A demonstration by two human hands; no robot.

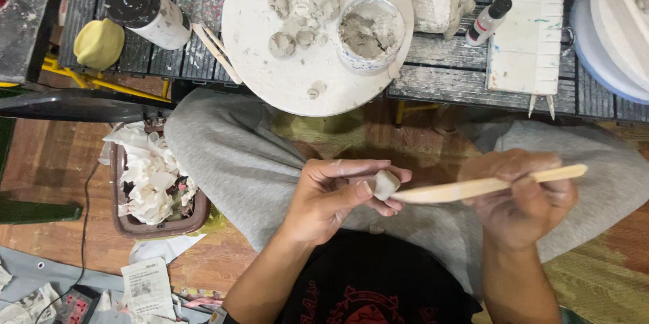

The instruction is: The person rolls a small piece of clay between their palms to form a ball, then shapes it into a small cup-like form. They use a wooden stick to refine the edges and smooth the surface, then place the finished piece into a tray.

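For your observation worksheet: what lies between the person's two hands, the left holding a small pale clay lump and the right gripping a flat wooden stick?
In the head view, only the flat wooden stick spans the gap, its blade reaching the small pale clay lump. Grey trousers lie below.

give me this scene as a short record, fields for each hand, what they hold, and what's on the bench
left hand: left hand pinches a small pale clay lump between thumb and fingers
right hand: right hand grips a flat wooden modelling stick, its tip at the lump
bench: round white board with clay bits, small tub of grey clay, dark-capped squeeze bottle, yellow sponge
floor: bin of crumpled paper beside the person's knee
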